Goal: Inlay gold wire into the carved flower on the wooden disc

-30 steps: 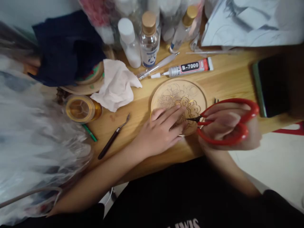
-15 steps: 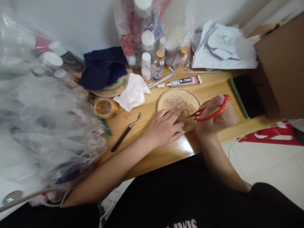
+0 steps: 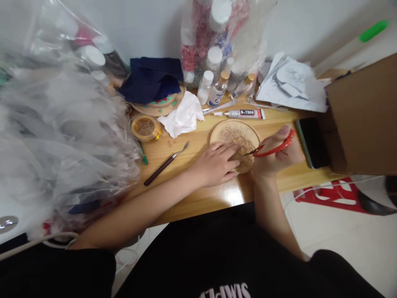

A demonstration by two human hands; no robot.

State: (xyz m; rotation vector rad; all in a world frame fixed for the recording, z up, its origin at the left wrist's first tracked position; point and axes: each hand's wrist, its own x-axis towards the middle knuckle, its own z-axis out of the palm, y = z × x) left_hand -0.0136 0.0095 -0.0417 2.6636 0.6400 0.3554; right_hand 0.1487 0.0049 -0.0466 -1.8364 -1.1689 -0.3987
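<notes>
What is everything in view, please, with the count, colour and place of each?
patterned round board: one, pale tan, mid-table
scissors: one, red-handled, over board
glue tube: one, silver-red-black, behind board
clear pen-like tools: count unclear, beside tube
small bottles: three, one white-capped, two gold-capped, behind tube
tissue: one, white, left of tube
navy cloth: one, rear left
wire spool: one, golden, left
green stick: one, below spool
spatula: one, dark-handled, left of board
plastic bags: several, clear, left and rear
papers: several, white, rear right
phone: one, black-green, right
box: one, brown, far right
table: one, yellowish wood
left hand: one, bare, on board
right hand: one, bare, holding scissors
</notes>
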